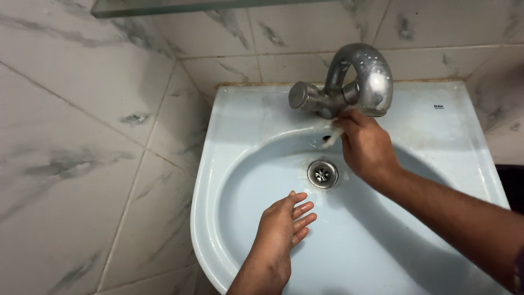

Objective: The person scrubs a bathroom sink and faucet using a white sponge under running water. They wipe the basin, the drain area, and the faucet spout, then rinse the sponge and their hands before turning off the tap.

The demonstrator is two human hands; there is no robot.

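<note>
My left hand (281,229) lies flat inside the pale blue sink (240,109), fingers together and pointing toward the metal drain (322,173); it holds nothing. My right hand (367,146) is raised under the curved metal tap (360,82), its fingers pinched on a small whitish scrap (332,136) at the back of the basin, just above the overflow hole. The tap's round handle (302,95) sticks out to the left. Water drops sit on the spout.
Grey-veined marble tiles (82,136) cover the wall at left and behind the sink. A glass shelf edge (164,6) runs along the top. The basin's rim curves close to the left wall.
</note>
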